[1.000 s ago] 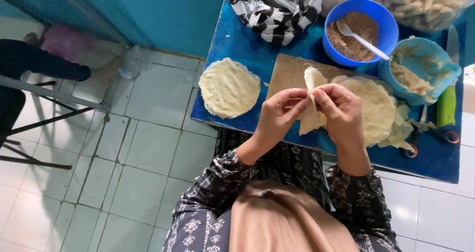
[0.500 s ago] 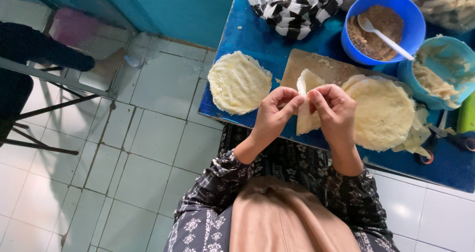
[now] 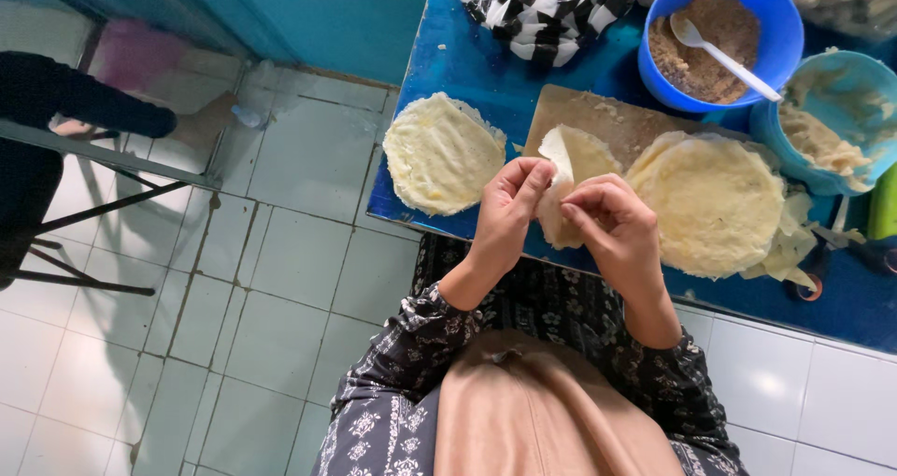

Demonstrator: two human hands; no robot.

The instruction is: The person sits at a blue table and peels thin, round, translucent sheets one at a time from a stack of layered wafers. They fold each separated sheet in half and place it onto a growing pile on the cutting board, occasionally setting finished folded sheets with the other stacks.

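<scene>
While both pinch it, the folded wrapper [image 3: 570,172] sits between left hand [image 3: 509,210] and right hand [image 3: 612,228].

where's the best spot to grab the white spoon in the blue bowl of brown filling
Take the white spoon by the far end of its handle, where it rests on the blue bowl's rim toward the stack of round wrappers. That end lies clear of the brown filling, while the spoon's head lies on it. Coming from the rim side, probably with the right hand, looks easiest.
</scene>
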